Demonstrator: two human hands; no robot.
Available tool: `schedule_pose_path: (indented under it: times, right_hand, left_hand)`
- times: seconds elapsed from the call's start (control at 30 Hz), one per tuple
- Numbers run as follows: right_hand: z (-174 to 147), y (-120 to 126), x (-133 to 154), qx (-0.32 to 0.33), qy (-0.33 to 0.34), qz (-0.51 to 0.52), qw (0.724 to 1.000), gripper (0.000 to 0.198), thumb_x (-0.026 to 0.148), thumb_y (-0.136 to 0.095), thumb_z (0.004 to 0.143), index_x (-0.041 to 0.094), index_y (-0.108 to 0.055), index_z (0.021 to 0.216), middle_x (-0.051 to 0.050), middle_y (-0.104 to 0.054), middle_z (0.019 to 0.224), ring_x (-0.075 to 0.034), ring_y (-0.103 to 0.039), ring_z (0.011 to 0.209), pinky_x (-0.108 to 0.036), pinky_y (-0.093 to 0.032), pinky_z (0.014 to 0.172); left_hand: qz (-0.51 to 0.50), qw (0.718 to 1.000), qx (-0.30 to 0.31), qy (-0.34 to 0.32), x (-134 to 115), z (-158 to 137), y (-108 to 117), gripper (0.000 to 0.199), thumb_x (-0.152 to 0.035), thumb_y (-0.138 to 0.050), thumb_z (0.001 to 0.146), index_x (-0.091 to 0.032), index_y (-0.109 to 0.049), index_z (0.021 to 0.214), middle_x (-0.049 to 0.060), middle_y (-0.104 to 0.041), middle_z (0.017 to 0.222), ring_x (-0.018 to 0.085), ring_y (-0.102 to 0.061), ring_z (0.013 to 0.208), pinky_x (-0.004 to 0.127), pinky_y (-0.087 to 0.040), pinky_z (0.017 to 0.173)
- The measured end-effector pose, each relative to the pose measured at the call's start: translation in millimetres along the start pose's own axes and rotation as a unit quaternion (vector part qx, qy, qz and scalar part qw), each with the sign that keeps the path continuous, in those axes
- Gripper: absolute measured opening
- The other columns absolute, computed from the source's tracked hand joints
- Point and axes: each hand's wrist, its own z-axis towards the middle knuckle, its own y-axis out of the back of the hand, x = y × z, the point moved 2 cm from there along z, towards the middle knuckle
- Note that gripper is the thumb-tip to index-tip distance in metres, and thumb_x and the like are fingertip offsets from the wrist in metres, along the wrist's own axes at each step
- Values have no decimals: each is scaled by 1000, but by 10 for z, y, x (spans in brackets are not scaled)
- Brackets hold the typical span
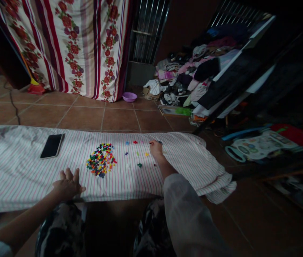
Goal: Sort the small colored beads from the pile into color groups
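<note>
A heap of small multicoloured pieces (pixel 101 159), too small to name surely, lies on the striped cloth (pixel 33 178). To its right are small single-colour groups in rough rows: blue pieces (pixel 127 142), red pieces (pixel 135 142), yellow pieces (pixel 146 154), dark green pieces (pixel 140 165), and several others. My right hand (pixel 156 148) is over the far row at its right end, fingertips pinched together; whatever is between them is hidden. A dark group (pixel 160 142) shows just beyond it. My left hand (pixel 67 182) rests open at the cloth's near edge, left of the heap, fingers spread.
A phone (pixel 52 146) lies on the cloth to the left. Beyond are a floral curtain (pixel 81 46), a purple basin (pixel 129 96), a red-and-yellow broom (pixel 35 86) and a large clothes pile (pixel 191 71). Toys and a board (pixel 258 144) stand at the right.
</note>
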Motion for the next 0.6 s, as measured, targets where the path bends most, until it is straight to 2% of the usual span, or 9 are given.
schedule_pose_path:
  times: [0.2, 0.4, 0.6]
  right_hand:
    - [120, -3, -110, 12, -14, -30, 999, 43, -2, -45, 78, 14, -74, 106, -10, -74, 103, -18, -67, 99, -22, -46, 89]
    - [189, -62, -152, 34, -9, -63, 997, 45, -2, -46, 78, 11, -72, 112, -12, -72, 110, -19, -65, 106, -22, -44, 93]
    - [250, -111, -140, 50, -8, -92, 994, 46, 0, -46, 78, 11, -70, 116, -15, -70, 111, -21, -64, 106, -24, -43, 93]
  left_hand:
    - [30, 999, -19, 3, 17, 42, -113, 86, -60, -45, 86, -2, -31, 147, 42, -31, 143, 55, -33, 132, 59, -48, 83]
    - [14, 998, -55, -4, 55, 104, -252, 89, -64, -46, 83, -1, -35, 145, 41, -32, 142, 56, -35, 130, 60, -51, 79]
    - [2, 997, -77, -8, 87, 143, -340, 92, -68, -47, 81, -1, -38, 144, 40, -34, 141, 55, -36, 130, 61, -50, 82]
